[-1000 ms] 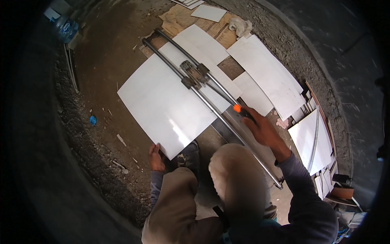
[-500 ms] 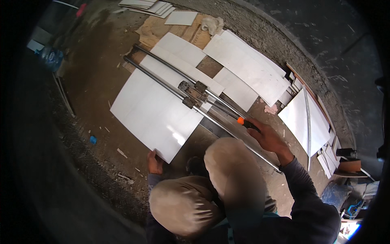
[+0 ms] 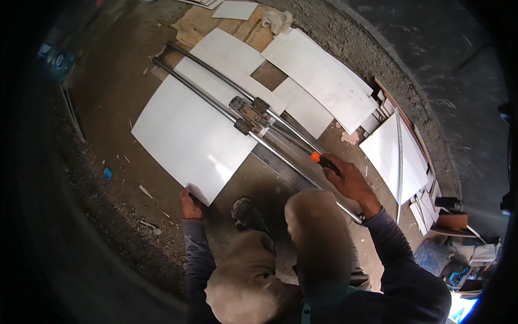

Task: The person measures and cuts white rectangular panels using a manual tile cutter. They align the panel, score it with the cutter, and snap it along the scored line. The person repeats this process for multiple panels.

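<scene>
1. The left hand [image 3: 190, 205] touches the near corner of a large white tile [image 3: 191, 135] lying on the dirt floor [image 3: 116, 81].
2. The right hand [image 3: 350, 182] is closed around the black handle with an orange tip [image 3: 324, 161] of a tile cutter [image 3: 253, 116].
3. The cutter's two long metal rails run across the tile, with the sliding head about halfway along them.
4. More white tiles [image 3: 318, 81] lie beyond the cutter; others [image 3: 391, 154] are stacked to the right.
5. A small blue scrap [image 3: 107, 173] lies on the floor to the left.
6. The person's knees and a dark shoe [image 3: 245, 210] show below.
</scene>
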Demonstrator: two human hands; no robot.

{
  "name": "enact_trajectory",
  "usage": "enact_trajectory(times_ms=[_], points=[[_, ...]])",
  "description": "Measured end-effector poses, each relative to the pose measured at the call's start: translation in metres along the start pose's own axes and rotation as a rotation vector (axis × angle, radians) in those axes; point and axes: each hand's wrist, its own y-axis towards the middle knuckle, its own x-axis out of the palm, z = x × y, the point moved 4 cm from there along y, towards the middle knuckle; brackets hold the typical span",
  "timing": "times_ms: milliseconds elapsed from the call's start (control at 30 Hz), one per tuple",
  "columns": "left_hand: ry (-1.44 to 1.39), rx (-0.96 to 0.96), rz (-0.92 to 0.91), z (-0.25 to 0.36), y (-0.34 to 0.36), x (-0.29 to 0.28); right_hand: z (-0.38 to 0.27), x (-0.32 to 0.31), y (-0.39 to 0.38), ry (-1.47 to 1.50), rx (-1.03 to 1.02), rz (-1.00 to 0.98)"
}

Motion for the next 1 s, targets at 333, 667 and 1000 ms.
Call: enact_trajectory(times_ms=[333,667,1000], points=[[0.714,1.051,-0.309,0.069,-0.096,0.209,0.032,0.008,-0.001,0.021,-0.171,0.128],[1.587,0.921,-0.079,0.065,-0.055,0.388,0.012,-0.006,0.001,0.085,-0.192,0.080],[0.901,0.657,-0.263,0.064,-0.010,0.376,-0.026,-0.017,0.009,-0.009,-0.196,0.054]])
